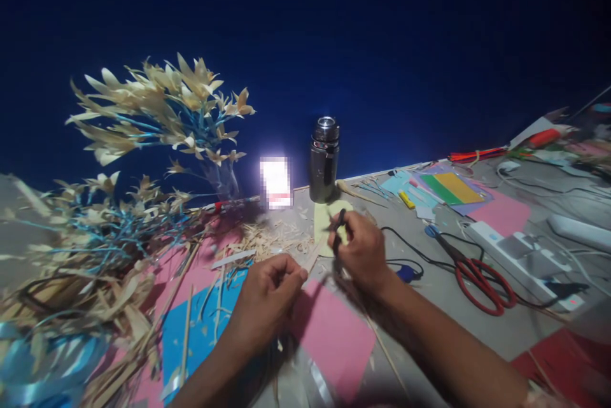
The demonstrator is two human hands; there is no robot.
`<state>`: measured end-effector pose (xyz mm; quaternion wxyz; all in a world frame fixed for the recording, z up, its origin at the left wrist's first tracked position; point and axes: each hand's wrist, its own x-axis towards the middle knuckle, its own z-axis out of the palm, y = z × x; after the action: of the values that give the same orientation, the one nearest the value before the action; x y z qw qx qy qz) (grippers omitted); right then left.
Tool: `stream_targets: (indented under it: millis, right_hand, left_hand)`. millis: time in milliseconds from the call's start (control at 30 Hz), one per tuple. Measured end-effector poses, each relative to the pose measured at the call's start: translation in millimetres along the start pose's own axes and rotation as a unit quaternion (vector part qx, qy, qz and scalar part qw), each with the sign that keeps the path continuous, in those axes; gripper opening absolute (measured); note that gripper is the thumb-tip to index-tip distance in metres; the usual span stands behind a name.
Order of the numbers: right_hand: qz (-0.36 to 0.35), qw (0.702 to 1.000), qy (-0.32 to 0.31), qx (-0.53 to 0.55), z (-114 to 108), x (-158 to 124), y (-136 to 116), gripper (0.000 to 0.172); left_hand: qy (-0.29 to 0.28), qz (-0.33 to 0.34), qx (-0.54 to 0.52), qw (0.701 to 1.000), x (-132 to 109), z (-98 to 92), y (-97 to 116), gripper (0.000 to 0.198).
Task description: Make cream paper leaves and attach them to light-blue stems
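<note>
Near the middle of the table my left hand point(267, 290) pinches a pale dried-leaf strip point(312, 255) between thumb and finger, its free end pointing away from me. My right hand point(363, 252) grips small scissors with black handles point(339, 230), held just above a pale yellow paper point(321, 220); the blades are blurred. Pink paper point(334, 341) lies below both hands. Curled shavings point(281, 233) are scattered beyond my left hand.
A dark flask point(324, 169) and a bright pixelated screen point(275, 182) stand at the back. Left are pale artificial flowers on blue stems point(191, 118) and blue paper point(191, 325). To the right lie red-handled scissors point(482, 287), a power strip point(522, 261) and cables.
</note>
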<state>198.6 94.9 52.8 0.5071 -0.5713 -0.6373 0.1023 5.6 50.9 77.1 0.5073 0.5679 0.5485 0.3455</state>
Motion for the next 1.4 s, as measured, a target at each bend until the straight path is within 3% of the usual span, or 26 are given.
stream_targets:
  millis: [67, 133, 200, 267, 367, 533, 600, 700, 800, 867, 933, 1033, 1133, 1267, 1333, 1400]
  right_hand:
    - [0.091, 0.995, -0.022, 0.036, -12, 16, 7, 0.012]
    - [0.14, 0.965, -0.16, 0.151, -23, 25, 6, 0.023]
    - [0.131, 0.918, -0.296, 0.229, -28, 26, -2, 0.032]
    - [0.071, 0.906, -0.361, 0.211, -26, 21, -12, 0.03]
    - [-0.04, 0.931, -0.345, 0.11, -17, 10, -22, 0.016]
    - [-0.164, 0.942, -0.293, -0.018, -6, 3, -19, 0.021]
    - [-0.15, 0.953, -0.254, -0.066, -9, 8, -14, 0.02]
    - [-0.043, 0.975, -0.206, -0.065, -20, 22, -9, 0.013]
    - [0.021, 0.958, -0.277, 0.066, -32, 31, -12, 0.014]
    - [-0.018, 0.928, -0.356, 0.105, -33, 31, -18, 0.023]
    - [-0.083, 0.912, -0.396, 0.065, -29, 27, -23, 0.024]
    - [-0.151, 0.908, -0.391, 0.0, -18, 20, -25, 0.019]
    - [-0.151, 0.925, -0.348, -0.022, -11, 18, -20, 0.017]
    - [-0.063, 0.957, -0.278, -0.057, -13, 29, -8, 0.014]
    - [-0.003, 0.965, -0.262, -0.008, -18, 36, -4, 0.013]
    - [0.037, 0.953, -0.286, 0.089, -23, 39, -5, 0.017]
  left_hand:
    - [-0.015, -0.019, -0.019, 1.0, -1, -4.2, 1, 0.032]
    - [-0.02, -0.031, -0.023, 0.999, 0, -7.4, -1, 0.032]
    - [-0.021, -0.03, -0.007, 0.999, 1, -8.5, -3, 0.033]
    - [-0.019, -0.02, 0.021, 0.999, 1, -7.7, -4, 0.033]
    - [-0.013, 0.013, 0.073, 0.997, -1, -4.8, -4, 0.033]
    - [0.008, 0.047, 0.137, 0.989, -5, -2.3, 2, 0.031]
    - [0.012, 0.044, 0.138, 0.989, -6, -2.7, 5, 0.031]
    - [-0.006, 0.024, 0.119, 0.993, -5, -3.7, 6, 0.029]
    - [-0.015, 0.01, 0.107, 0.994, -3, -3.3, 5, 0.029]
    - [-0.022, 0.009, 0.106, 0.994, -3, -2.0, 5, 0.03]
    - [-0.028, 0.006, 0.103, 0.994, -2, -0.2, 6, 0.032]
    - [-0.017, 0.001, 0.1, 0.995, -3, 2.5, 8, 0.031]
    - [-0.01, 0.019, 0.115, 0.993, -3, 3.4, 8, 0.028]
    - [-0.011, 0.023, 0.117, 0.993, -1, 1.0, 7, 0.028]
    - [-0.019, 0.008, 0.104, 0.994, 0, -0.7, 6, 0.028]
    - [-0.024, -0.002, 0.097, 0.995, 1, -1.4, 6, 0.028]
